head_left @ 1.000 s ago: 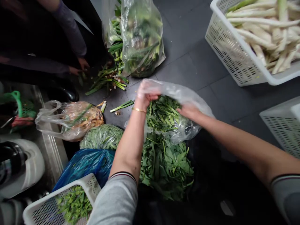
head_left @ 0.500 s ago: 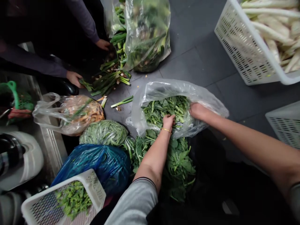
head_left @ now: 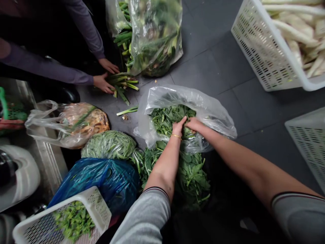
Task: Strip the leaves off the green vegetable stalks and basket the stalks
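Your left hand [head_left: 179, 126] and your right hand [head_left: 194, 124] are close together, down among the leafy greens [head_left: 162, 120] inside an open plastic bag [head_left: 215, 105]. The fingers of both hands are partly hidden, so I cannot tell whether they are closed on any leaves. A thin bracelet [head_left: 176, 136] circles your left wrist. The bag lies on the dark tiled floor [head_left: 203, 67], its mouth spread wide around the greens and your hands. Just on your side of it sits a loose leafy pile [head_left: 194, 176], partly behind your left forearm.

To your left are a blue bag [head_left: 101, 176], a clear bag of thin green vegetables [head_left: 109, 145] and a clear carrier bag [head_left: 86, 123] with orange-brown contents. Nearest you on that side, a small white basket [head_left: 99, 206] holds chopped greens [head_left: 74, 220]. Farther ahead, a co-worker's two hands [head_left: 103, 83] touch a bunch of green stalks [head_left: 124, 81], beside a tall stuffed bag [head_left: 157, 37]. Ahead to your right, a white crate [head_left: 266, 47] holds long white roots [head_left: 302, 35].
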Demonstrator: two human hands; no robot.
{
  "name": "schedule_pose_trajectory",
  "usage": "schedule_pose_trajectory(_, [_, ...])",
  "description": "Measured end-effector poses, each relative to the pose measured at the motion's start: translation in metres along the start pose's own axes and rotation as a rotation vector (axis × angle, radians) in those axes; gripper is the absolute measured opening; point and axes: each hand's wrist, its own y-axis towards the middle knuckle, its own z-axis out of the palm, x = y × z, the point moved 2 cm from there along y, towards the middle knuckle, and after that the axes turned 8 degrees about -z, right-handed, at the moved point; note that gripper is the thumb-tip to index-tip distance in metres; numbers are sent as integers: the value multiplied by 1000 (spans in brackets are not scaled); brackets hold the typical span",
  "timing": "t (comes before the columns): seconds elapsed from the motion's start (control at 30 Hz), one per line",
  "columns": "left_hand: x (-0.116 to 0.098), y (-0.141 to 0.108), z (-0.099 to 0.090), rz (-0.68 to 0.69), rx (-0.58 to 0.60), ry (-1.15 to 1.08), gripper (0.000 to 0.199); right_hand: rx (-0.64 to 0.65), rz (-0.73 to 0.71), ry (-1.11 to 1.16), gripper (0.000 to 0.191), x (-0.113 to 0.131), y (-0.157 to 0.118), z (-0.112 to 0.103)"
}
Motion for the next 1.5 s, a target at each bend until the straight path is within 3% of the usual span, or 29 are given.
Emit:
schedule_pose_trajectory(0.13, [-1, -13, -23, 33, 89, -94, 36, 7, 26, -72, 50, 31, -25, 25])
schedule_pose_trajectory(0.27, [-24, -31, -66, 79, 113, -124, 23, 125, -277, -73, 71, 77, -58, 43])
schedule_pose_trajectory(0.37, [-47, -63, -94, 50, 223, -108, 14, 308, -506, -36, 58, 96, -97, 29])
schedule_pose_trajectory(0.47, [-48, -120, -109, -91, 380, 63, 9, 479, -460, 37, 31, 92, -149, -6])
schedule_pose_trajectory(0.57, [-24, -198, -114, -155, 531, 174, 12, 359, -331, 202, 36, 82, -206, -43])
schedule_pose_trajectory(0.67, [13, -280, -115, -130, 692, 157, 26, 254, -348, 380, 44, 84, -267, -50])
schedule_pose_trajectory(0.77, [46, -352, -120, -93, 749, 45, 31, 125, -432, 565, 44, 98, -321, -22])
schedule_pose_trajectory(0.93, [79, -435, -153, -28, 655, -158, 23, -86, -411, 1112, 38, 114, -388, 36])
schedule_pose_trajectory(1.1, [112, -489, -183, 148, 597, -193, 23, -227, -548, 1230, 37, 132, -438, 46])
schedule_pose_trajectory(1.23, [125, -512, -186, 400, 458, -199, 18, -95, -698, 1132, 41, 159, -469, 59])
schedule_pose_trajectory(1.3, [123, -520, -187, 507, 406, -212, 18, -97, -778, 1039, 39, 170, -479, 65])
schedule_pose_trajectory(1.5, [110, -532, -196, 503, 383, -395, 28, -447, -937, 787, 30, 177, -501, 72])
